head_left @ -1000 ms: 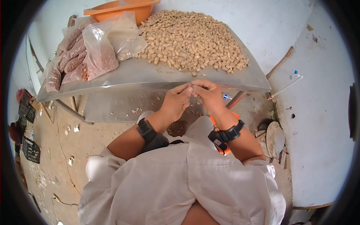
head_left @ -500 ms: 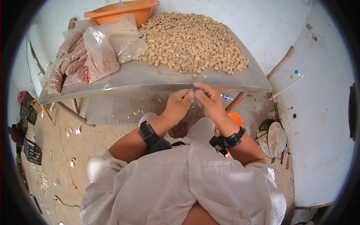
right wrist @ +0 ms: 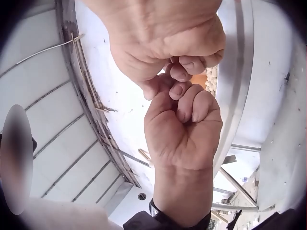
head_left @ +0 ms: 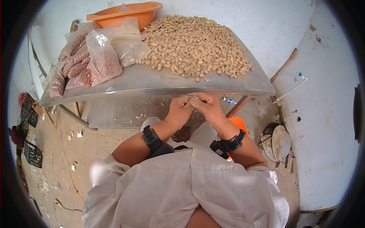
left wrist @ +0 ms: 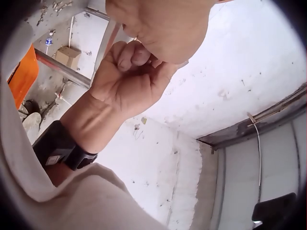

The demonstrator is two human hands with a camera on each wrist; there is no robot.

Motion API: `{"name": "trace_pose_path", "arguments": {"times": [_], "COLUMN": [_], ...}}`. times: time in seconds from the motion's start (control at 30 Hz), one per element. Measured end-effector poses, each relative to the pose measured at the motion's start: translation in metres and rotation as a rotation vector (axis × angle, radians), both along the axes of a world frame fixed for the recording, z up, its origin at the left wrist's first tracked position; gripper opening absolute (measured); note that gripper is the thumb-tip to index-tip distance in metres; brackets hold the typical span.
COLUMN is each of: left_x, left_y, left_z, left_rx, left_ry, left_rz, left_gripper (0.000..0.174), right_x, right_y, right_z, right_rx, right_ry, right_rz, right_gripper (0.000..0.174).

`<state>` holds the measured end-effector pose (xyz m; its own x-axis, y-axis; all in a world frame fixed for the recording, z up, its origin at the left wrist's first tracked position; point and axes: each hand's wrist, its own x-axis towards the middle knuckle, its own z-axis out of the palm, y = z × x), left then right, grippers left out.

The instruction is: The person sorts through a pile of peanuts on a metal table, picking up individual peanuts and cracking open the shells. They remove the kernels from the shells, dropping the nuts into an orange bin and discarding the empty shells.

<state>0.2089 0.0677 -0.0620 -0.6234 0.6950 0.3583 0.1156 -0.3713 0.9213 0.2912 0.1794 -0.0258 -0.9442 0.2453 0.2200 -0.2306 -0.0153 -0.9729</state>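
Observation:
In the head view, the left hand (head_left: 178, 113) and right hand (head_left: 210, 110) meet at their fingertips just off the front edge of the metal table (head_left: 152, 80). Both have curled fingers, pinching around a small item mostly hidden between them. The left wrist view has the left hand (left wrist: 163, 28) above the right hand (left wrist: 129, 88), thumbs and fingers close together. Seen from the right wrist, the right hand (right wrist: 168, 38) is over the left hand (right wrist: 184, 129), fingertips touching. Behind them on the table lies a heap of unshelled peanuts (head_left: 197, 47).
Clear bags of reddish kernels (head_left: 104, 64) lie at the table's left, an orange basin (head_left: 129, 13) behind them. Below, a lower shelf (head_left: 110, 114) has scattered bits. An orange container (head_left: 239, 123) is beside the right forearm; black crates (head_left: 33, 154) are at far left.
Both hands have moved lower in the head view, toward the body. The right fingers, spread from the left fingertips half a second ago, have closed in against them again.

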Motion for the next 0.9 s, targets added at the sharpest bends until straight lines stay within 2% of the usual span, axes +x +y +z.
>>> {"name": "trace_pose_path", "arguments": {"times": [0.13, 0.23, 0.33, 0.43, 0.47, 0.57, 0.67, 0.73, 0.9], "left_x": [0.004, 0.008, 0.005, 0.000, 0.000, 0.004, 0.005, 0.006, 0.004], "left_y": [-0.002, -0.002, 0.002, 0.000, 0.000, -0.002, -0.004, -0.006, -0.002], "left_z": [0.008, 0.022, 0.018, 0.011, 0.010, 0.018, 0.026, 0.030, 0.018], "left_rx": [0.018, 0.044, 0.097, 0.126, 0.116, 0.094, 0.093, 0.107, 0.122], "left_ry": [-0.126, -0.270, -0.246, -0.330, -0.340, -0.378, -0.458, -0.542, -0.520], "left_rz": [-0.028, -0.050, -0.080, -0.250, -0.237, -0.176, -0.118, -0.144, -0.224], "left_gripper": [0.018, 0.022, 0.025, 0.028, 0.026, 0.018, 0.010, 0.007, 0.003], "right_x": [0.002, 0.000, -0.001, -0.005, -0.006, -0.007, -0.004, -0.001, 0.000], "right_y": [-0.004, -0.012, -0.018, -0.012, -0.009, -0.007, -0.003, -0.005, -0.011], "right_z": [0.006, 0.005, 0.000, -0.009, -0.011, -0.011, -0.009, -0.004, -0.009], "right_rx": [0.023, 0.073, 0.155, 0.166, 0.154, 0.470, 0.651, 0.686, 0.730], "right_ry": [-0.021, 0.079, 0.169, 0.188, 0.189, 0.336, 0.397, 0.395, 0.435], "right_rz": [-0.053, -0.140, -0.239, -0.316, -0.338, -0.436, -0.461, -0.452, -0.484], "right_gripper": [0.031, 0.029, 0.027, 0.024, 0.023, 0.020, 0.018, 0.018, 0.017]}}
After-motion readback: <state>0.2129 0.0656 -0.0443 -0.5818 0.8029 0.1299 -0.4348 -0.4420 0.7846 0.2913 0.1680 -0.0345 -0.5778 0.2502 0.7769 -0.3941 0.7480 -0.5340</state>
